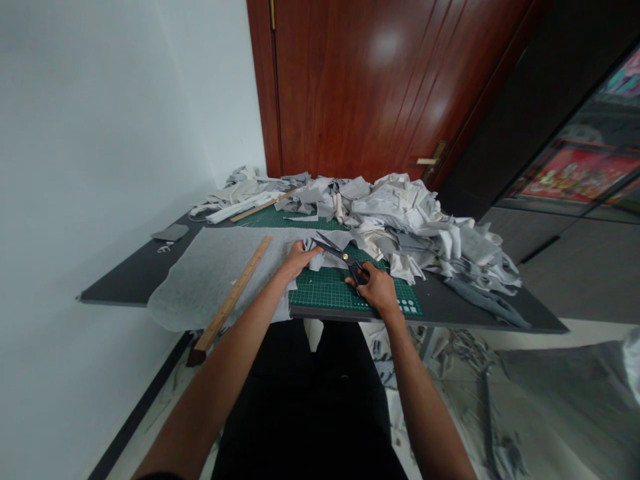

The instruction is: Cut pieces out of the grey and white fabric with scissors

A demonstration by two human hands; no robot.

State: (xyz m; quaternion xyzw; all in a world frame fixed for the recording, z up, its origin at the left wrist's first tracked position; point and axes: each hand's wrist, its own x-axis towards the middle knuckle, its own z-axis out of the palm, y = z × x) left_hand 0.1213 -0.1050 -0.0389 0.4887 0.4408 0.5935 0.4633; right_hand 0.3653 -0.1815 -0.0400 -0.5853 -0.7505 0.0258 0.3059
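Across the dark counter [120, 280] lay a green mat [320, 290]; over it the right hand [379, 287] gripped scissors [345, 256], blades parted, while the left hand [300, 259] pinched grey cloth [316, 263] beside them. Trimming seemed under way; the next snip called for steady cloth. Scraps [400, 203] lay beyond.

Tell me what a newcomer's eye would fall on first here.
Probably the big reddish-brown door at the back, with a heap of pale and gray fabric scraps in front of it along the table's far side. Next would come the black scissors in the right hand, blades open beside the left hand, which holds gray cloth over the green cutting mat.
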